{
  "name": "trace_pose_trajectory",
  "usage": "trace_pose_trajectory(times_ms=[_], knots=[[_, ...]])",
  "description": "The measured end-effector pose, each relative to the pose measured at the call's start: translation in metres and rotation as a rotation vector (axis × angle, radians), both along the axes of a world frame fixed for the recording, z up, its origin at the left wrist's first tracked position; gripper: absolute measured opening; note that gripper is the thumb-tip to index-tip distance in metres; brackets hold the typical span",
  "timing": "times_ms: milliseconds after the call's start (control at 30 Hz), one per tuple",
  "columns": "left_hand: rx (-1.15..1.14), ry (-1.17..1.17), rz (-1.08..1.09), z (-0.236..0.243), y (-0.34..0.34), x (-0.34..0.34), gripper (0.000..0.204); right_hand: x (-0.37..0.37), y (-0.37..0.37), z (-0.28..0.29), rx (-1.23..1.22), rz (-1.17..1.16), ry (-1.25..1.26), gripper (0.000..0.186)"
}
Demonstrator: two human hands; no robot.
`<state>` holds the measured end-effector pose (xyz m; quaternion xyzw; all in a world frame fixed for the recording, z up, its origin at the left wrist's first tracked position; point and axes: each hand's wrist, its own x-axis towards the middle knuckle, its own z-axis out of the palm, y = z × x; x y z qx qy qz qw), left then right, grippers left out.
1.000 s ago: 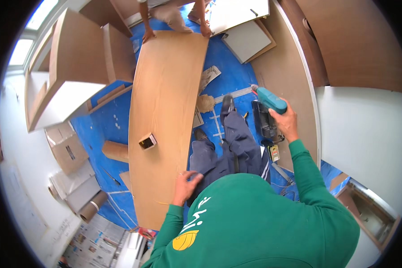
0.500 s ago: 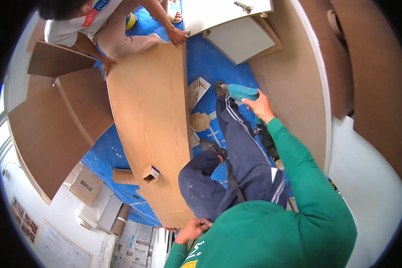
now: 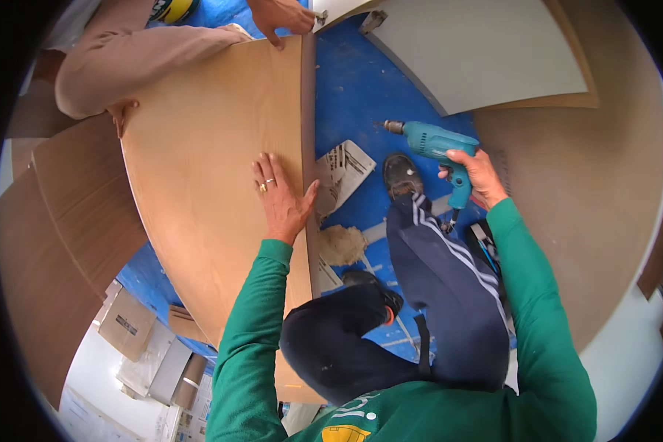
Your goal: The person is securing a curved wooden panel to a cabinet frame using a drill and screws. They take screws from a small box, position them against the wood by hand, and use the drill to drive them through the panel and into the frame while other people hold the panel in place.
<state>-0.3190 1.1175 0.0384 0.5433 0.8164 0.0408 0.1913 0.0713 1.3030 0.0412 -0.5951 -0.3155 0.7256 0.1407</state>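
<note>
My left hand (image 3: 280, 202) rests palm down, fingers spread, on a long light wood panel (image 3: 191, 169), near its right edge. My right hand (image 3: 476, 177) is closed round the handle of a teal corded drill (image 3: 435, 140), held beside the panel with its chuck pointing left. A co-worker's hands touch the panel's far end: one (image 3: 283, 20) at the top, the other (image 3: 122, 110) at the left edge. My bent legs (image 3: 442, 295) are to the right of the panel, over blue floor sheeting (image 3: 368, 74).
Dark brown boards (image 3: 66, 221) stand at the left. A white-faced board (image 3: 486, 51) lies at the top right, beside a large board (image 3: 582, 214). Printed paper (image 3: 346, 173) and a tan scrap (image 3: 339, 243) lie near my feet. Cardboard (image 3: 125, 328) is at the lower left.
My left hand has moved forward from near my lap onto the panel. The drill stays in my right hand. The view has swung, and the co-worker appears at the upper left.
</note>
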Motion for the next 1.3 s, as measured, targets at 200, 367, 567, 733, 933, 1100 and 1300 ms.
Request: trace_pose_trajectory(times_ms=[200,367,567,733,933,1100,1300], knots=[[0.095,0.104,-0.140,-0.065,-0.008,-0.015,0.105,0.014,0.010,-0.113,-0.105,-0.154,0.200,0.058],[0.348,0.252,-0.218,-0.052,0.152,-0.056,0.101,0.018,0.014,-0.143,-0.119,-0.174,0.230,0.062],[0.141,0.170,-0.132,-0.062,0.285,-0.088,0.097,0.027,0.016,-0.175,-0.171,-0.215,0.284,0.062],[0.230,0.319,-0.182,-0.086,0.286,-0.088,0.082,0.037,0.006,-0.202,-0.248,-0.260,0.282,0.064],[0.142,0.268,-0.122,-0.071,0.285,-0.074,0.082,0.035,0.010,-0.209,-0.242,-0.246,0.304,0.062],[0.059,0.373,-0.250,-0.067,0.287,-0.070,0.084,0.032,0.007,-0.205,-0.219,-0.230,0.322,0.063],[0.233,0.157,-0.241,-0.083,0.290,-0.098,0.091,0.030,0.012,-0.199,-0.155,-0.190,0.275,0.061]])
